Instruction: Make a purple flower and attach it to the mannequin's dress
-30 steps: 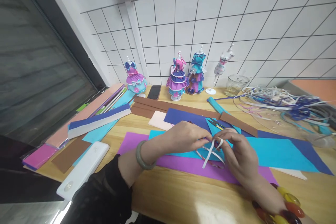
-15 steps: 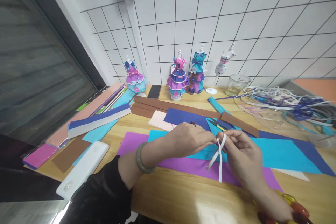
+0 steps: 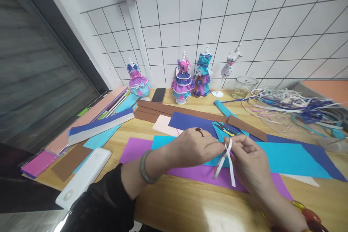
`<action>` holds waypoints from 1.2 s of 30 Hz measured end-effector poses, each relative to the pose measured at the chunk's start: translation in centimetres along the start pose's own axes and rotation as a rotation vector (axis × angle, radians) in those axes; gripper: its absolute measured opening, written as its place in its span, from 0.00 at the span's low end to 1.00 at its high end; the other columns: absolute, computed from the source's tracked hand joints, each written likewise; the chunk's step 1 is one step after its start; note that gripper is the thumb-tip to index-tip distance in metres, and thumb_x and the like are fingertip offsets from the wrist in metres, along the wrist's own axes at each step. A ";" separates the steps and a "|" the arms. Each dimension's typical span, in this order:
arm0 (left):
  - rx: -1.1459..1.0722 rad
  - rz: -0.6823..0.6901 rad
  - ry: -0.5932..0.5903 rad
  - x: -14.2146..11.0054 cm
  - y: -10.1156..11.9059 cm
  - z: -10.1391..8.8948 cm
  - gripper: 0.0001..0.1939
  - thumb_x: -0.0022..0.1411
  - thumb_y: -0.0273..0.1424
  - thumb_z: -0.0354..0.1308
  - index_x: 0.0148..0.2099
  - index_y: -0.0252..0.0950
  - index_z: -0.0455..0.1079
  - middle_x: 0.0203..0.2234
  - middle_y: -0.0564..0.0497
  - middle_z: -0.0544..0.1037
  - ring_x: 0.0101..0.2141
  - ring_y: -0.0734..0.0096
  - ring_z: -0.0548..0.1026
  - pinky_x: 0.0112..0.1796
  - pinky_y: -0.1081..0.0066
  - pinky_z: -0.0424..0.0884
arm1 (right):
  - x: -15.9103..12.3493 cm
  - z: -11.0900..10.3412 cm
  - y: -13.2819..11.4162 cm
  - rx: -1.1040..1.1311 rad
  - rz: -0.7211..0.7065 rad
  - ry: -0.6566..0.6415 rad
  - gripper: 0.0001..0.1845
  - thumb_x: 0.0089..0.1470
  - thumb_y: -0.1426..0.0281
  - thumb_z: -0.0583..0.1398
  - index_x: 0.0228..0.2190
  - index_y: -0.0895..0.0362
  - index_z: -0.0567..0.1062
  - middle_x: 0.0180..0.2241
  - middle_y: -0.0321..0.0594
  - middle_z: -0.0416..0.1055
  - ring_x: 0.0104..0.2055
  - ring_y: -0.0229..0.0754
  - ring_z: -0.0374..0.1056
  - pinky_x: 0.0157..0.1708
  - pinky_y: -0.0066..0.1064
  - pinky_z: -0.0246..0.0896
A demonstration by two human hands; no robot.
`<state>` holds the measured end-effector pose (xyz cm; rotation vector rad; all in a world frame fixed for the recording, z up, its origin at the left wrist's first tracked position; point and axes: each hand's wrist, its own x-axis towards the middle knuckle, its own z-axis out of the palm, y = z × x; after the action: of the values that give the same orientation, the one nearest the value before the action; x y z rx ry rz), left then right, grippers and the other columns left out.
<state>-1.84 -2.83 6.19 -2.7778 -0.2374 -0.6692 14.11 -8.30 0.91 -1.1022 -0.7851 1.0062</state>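
A narrow white ribbon hangs from between my two hands, its strands crossing just below the fingertips. My left hand is closed in a pinch at the top of the ribbon. My right hand pinches it from the other side, thumb and forefinger together. The exact grip points are partly hidden by the fingers. Beneath the hands lie a turquoise sheet and a purple sheet. Right behind the fingers rest scissors with a bit of yellow on them.
Small dress forms in layered dresses, such as the blue-purple one, stand along the wall beside a bare form. A phone and glass jar are there too. Tangled ribbons lie right; a white power bank lies left.
The ribbon's hanging end has swung slightly to the right. My left hand has turned a little and sits closer to the right fingertips. The view has shifted slightly.
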 end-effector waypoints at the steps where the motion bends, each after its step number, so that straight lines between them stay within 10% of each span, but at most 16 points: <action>1: -0.011 0.001 0.013 0.0 0.0 0.0 0.11 0.63 0.25 0.42 0.38 0.33 0.66 0.26 0.52 0.73 0.29 0.77 0.69 0.30 0.74 0.63 | 0.0 0.0 -0.1 0.009 0.007 -0.006 0.12 0.37 0.66 0.67 0.22 0.54 0.69 0.15 0.30 0.63 0.17 0.32 0.57 0.16 0.25 0.52; 36: -0.066 0.067 0.156 0.0 -0.7 0.6 0.08 0.61 0.25 0.48 0.33 0.36 0.68 0.33 0.54 0.75 0.37 0.74 0.68 0.37 0.71 0.62 | 0.0 0.6 -0.7 0.068 0.213 -0.123 0.14 0.31 0.65 0.69 0.17 0.57 0.69 0.13 0.30 0.61 0.16 0.31 0.53 0.16 0.24 0.49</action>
<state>-1.75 -2.02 5.81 -2.7637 -0.0917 -0.8867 13.76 -8.14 1.79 -1.0886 -0.7362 1.2809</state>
